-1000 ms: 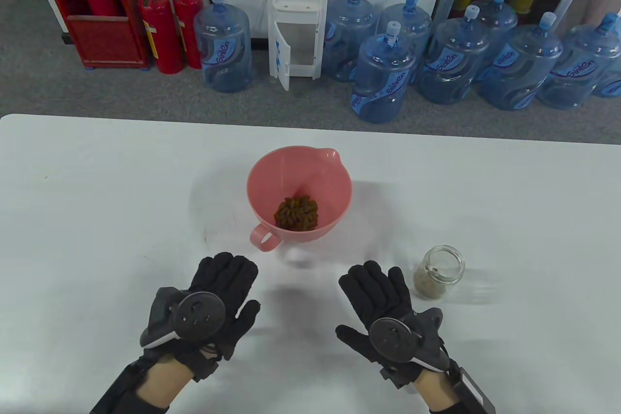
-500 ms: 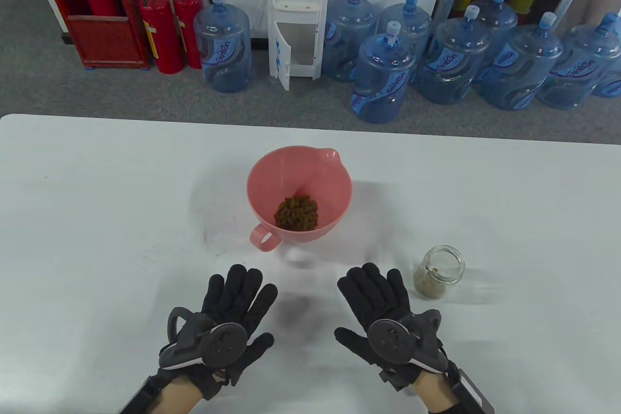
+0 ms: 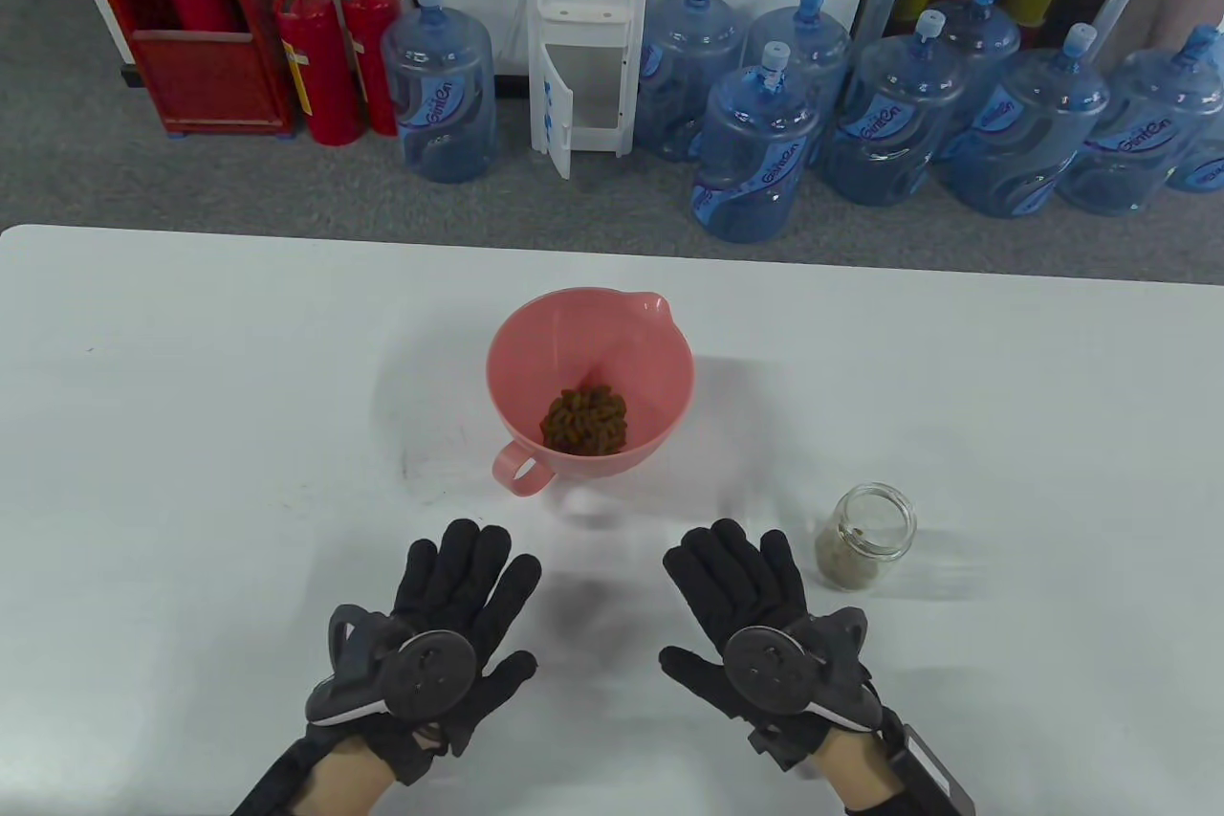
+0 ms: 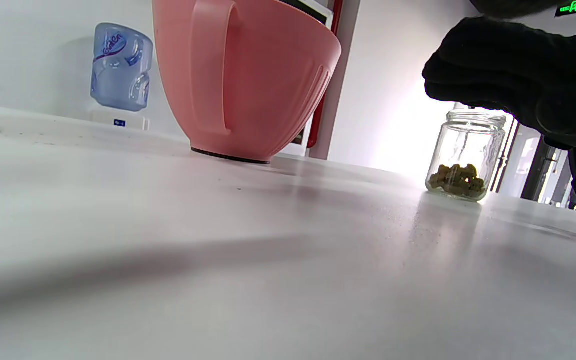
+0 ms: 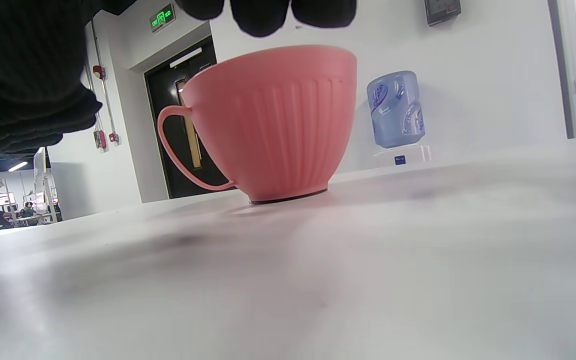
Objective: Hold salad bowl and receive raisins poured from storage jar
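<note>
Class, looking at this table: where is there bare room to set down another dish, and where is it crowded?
Bare: left of the pink bowl, right of the jar, and behind the bowl. Crowded: the front middle, with the left hand, the right hand and the jar.

office, water dispenser (image 3: pixel 581 22), fire extinguishers (image 3: pixel 335 55)

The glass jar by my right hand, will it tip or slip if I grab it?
The glass jar stands upright on a flat base, squat, so tipping seems unlikely. Few raisins remain, so it is probably light. Smooth glass may slip in a gloved hand and could break if dropped.
</note>
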Motion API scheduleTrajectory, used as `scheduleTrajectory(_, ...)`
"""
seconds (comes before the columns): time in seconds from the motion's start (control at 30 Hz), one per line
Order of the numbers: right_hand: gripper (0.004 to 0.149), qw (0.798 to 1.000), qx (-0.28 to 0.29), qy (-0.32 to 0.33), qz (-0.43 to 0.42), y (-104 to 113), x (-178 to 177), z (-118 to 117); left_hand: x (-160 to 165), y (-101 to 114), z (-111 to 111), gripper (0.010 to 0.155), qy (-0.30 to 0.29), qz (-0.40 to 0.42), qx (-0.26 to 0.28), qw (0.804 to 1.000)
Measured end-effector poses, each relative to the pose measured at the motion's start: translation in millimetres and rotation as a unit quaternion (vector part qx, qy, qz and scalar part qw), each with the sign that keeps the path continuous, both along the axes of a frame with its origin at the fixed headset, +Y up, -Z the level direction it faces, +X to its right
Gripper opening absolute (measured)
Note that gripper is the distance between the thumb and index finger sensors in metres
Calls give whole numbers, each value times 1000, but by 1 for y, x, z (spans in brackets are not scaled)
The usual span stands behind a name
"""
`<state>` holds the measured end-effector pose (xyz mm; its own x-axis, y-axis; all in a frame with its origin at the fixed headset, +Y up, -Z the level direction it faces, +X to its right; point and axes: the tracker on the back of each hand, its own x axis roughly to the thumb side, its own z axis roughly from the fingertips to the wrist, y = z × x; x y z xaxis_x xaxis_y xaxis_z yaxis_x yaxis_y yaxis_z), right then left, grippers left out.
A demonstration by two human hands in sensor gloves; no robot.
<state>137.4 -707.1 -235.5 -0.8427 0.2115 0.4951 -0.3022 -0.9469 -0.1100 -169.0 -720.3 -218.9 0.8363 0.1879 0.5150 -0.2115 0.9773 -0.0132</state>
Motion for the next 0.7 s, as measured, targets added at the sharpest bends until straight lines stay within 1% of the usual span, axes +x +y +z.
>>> scheduleTrajectory(0.7,91,1000,-11,4,4,-2,2,-2,-3,1,-1,75,-4,25,-7,1000)
